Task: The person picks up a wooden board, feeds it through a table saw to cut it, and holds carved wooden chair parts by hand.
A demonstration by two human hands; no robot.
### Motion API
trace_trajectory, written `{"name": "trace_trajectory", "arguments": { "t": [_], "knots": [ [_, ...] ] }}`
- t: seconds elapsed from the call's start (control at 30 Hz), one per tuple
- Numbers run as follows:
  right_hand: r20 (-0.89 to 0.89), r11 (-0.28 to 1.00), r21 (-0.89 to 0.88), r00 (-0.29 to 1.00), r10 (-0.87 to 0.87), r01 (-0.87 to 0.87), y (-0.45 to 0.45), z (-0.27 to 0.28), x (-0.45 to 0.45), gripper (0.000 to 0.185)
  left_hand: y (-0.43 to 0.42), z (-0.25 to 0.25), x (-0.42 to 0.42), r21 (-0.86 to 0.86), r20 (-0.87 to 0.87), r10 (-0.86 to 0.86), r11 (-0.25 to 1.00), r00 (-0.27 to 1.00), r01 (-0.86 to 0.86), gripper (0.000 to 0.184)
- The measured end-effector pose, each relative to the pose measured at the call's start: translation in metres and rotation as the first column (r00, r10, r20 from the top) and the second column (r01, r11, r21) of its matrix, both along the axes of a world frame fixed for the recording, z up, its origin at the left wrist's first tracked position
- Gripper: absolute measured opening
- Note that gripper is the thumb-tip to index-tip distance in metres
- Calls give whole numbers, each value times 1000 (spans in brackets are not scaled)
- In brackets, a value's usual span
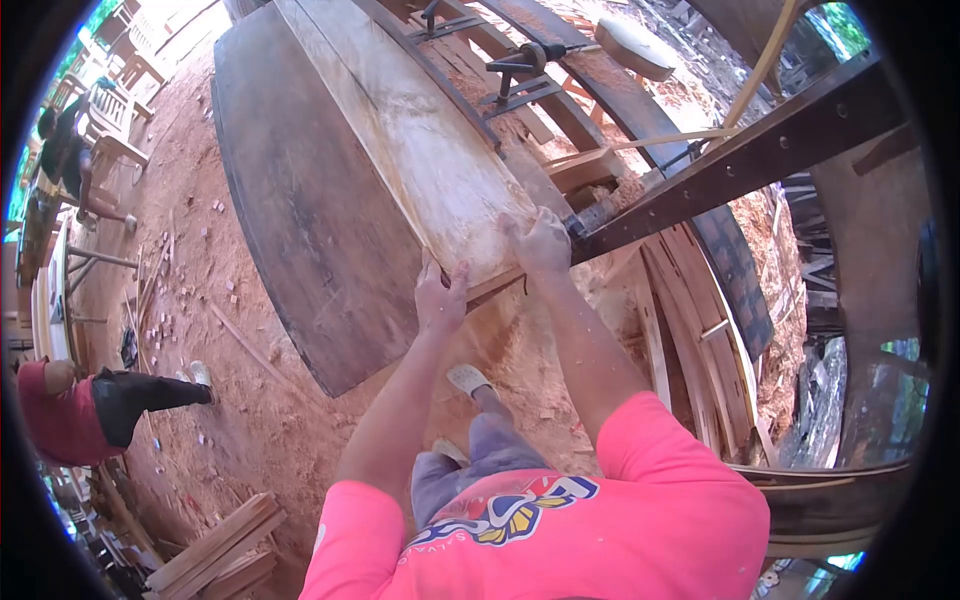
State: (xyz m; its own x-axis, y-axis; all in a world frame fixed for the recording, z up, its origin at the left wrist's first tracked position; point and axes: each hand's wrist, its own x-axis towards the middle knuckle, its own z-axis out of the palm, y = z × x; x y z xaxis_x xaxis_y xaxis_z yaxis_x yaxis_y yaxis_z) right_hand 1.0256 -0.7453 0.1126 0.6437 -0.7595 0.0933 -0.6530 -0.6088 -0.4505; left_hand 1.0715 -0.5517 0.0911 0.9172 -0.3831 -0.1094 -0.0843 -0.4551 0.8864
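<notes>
A long pale wooden board point(430, 140) lies lengthwise in front of me, its near end toward my body. My left hand point(440, 297) grips the left corner of that end, thumb on top. At the right corner my right hand point(541, 243) is closed on the board's edge, with part of the fingers hidden underneath. Left of the board is a wide dark tabletop panel point(310, 200) with a curved outer edge. A dark beam with holes point(740, 165) ends just beside my right hand, near a metal clamp part point(592, 217).
Black clamps point(525, 62) sit on timbers beyond the board. Curved planks point(695, 325) stand at the right. Stacked lumber point(215, 550) lies at the lower left. Another person in a red shirt point(75, 415) is at the left, and a further person is behind. Sawdust covers the ground point(240, 430).
</notes>
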Motion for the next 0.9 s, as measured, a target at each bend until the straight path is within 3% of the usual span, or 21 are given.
{"name": "trace_trajectory", "arguments": {
  "t": [0.13, 0.27, 0.33, 0.43, 0.53, 0.7, 0.83, 0.9],
  "knots": [
    [36, 998, -65, 999, 14, -12, 2, -5, 4, 80, 3, -4, 0, -27, 49, 5, 1000, 999, -4, 77],
    [-46, 998, -29, 997, -60, 59, 5, -5, 4, 75, 5, -2, 6, 7, -113, -69, 997, 991, 70, 61],
    [49, 992, -78, 994, -94, 98, 7, -2, 2, 72, 6, -5, 7, 20, -222, -54, 998, 974, 59, 52],
    [164, 989, -91, 981, -105, 121, 11, 0, 0, 69, 6, 3, 8, -52, -270, -75, 997, 960, 63, 48],
    [196, 992, -53, 975, -104, 117, 4, -3, 2, 68, -9, 38, 0, -243, -341, -80, 970, 937, -6, 47],
    [151, 995, -21, 984, -95, 99, 6, -3, 1, 67, 2, 18, 10, -4, -209, -111, 994, 972, 113, 48],
    [177, 991, 35, 975, -132, 128, 7, 3, -5, 66, -14, 71, -2, 138, -122, -192, 968, 974, 208, 52],
    [238, 986, 55, 957, -167, 158, 3, 0, -5, 64, -10, 54, 10, 198, -202, -190, 953, 961, 230, 52]
  ]
}}
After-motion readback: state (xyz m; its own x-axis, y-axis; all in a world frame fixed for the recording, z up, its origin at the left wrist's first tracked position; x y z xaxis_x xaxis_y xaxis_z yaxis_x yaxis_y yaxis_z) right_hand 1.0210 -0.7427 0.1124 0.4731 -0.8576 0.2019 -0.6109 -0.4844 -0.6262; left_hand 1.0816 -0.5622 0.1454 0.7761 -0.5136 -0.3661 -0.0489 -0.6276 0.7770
